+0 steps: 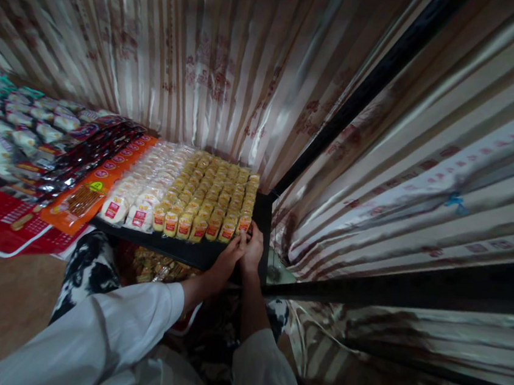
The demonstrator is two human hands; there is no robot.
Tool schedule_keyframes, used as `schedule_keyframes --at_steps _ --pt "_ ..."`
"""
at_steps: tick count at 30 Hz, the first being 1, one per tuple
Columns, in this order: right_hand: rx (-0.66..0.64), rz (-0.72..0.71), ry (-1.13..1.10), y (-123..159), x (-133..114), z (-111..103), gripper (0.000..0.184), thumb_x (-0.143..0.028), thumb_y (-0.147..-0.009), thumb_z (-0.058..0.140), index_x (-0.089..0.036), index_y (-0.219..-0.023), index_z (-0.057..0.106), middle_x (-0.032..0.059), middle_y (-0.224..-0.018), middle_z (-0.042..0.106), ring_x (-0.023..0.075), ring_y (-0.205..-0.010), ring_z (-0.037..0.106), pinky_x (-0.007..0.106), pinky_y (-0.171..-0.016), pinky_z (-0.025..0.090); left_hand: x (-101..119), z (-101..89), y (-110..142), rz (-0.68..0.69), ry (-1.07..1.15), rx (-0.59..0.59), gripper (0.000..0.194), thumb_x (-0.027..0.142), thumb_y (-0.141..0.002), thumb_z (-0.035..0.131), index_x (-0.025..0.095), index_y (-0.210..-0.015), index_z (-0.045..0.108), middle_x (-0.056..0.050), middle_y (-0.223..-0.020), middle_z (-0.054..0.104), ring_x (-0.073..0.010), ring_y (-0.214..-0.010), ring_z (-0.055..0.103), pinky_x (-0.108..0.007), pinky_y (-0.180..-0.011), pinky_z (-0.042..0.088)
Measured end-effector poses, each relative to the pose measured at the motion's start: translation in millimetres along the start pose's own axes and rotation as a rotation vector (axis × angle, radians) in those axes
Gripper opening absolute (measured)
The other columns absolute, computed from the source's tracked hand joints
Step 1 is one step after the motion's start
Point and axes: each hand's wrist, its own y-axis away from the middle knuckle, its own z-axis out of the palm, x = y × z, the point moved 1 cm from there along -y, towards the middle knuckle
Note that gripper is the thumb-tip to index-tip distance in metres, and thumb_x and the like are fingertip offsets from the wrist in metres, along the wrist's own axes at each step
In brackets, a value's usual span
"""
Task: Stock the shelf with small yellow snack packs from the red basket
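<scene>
Several rows of small yellow snack packets stand on a black shelf, with red labels facing the front. At the front of the rightmost row, my left hand and my right hand meet. Their fingers are closed around the lower part of the end packet, which stays upright in line with its row. The fingertips partly cover it. White round wrapped crackers are lined up left of the yellow packets.
Orange pretzel bags, dark shiny packs and white packs fill the shelf leftwards. A red bag hangs at left. More wrapped snacks lie below. Curtains and a black pole border the shelf.
</scene>
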Motion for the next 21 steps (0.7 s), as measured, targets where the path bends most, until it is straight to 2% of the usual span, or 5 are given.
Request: schedule_keyframes --at_steps 5,11,17,21 --pt "0.003 0.018 0.019 1 -5 1 0.045 -0.041 -0.085 0.039 -0.015 -0.118 0.055 0.0124 -0.11 0.056 0.0176 -0.086 0.061 0.031 -0.08 0.05 -7 0.4 -7 0.003 0.033 -0.017 0.052 0.028 -0.08 0.051 0.021 -0.132 0.044 -0.004 -0.136 0.047 -0.0222 -0.129 0.037 -0.034 -0.108 0.029" --pt "0.011 0.013 0.03 0 0 2 0.044 -0.041 -0.084 0.039 -0.015 -0.116 0.055 0.0118 -0.107 0.057 0.0186 -0.09 0.059 0.032 -0.081 0.049 -20 2.8 -16 0.084 0.052 -0.041 0.064 0.015 -0.075 0.049 0.013 -0.137 0.035 -0.009 -0.139 0.042 -0.0196 -0.128 0.039 -0.029 -0.109 0.028" --pt "0.019 0.04 -0.095 0 5 8 0.042 -0.041 -0.082 0.044 -0.013 -0.111 0.054 0.0131 -0.104 0.057 0.0192 -0.089 0.061 0.034 -0.079 0.052 -23 0.5 -16 0.044 0.055 -0.023 0.061 0.019 -0.076 0.051 0.013 -0.135 0.038 -0.01 -0.138 0.044 -0.0211 -0.129 0.037 -0.031 -0.11 0.026" --pt "0.026 0.022 -0.17 2 1 8 0.038 -0.04 -0.082 0.047 -0.014 -0.109 0.052 0.0117 -0.102 0.058 0.0179 -0.089 0.06 0.032 -0.077 0.053 -27 -1.8 -12 0.107 0.09 -0.029 0.058 0.021 -0.073 0.055 0.016 -0.13 0.045 -0.008 -0.138 0.044 -0.0229 -0.13 0.034 -0.035 -0.11 0.024"
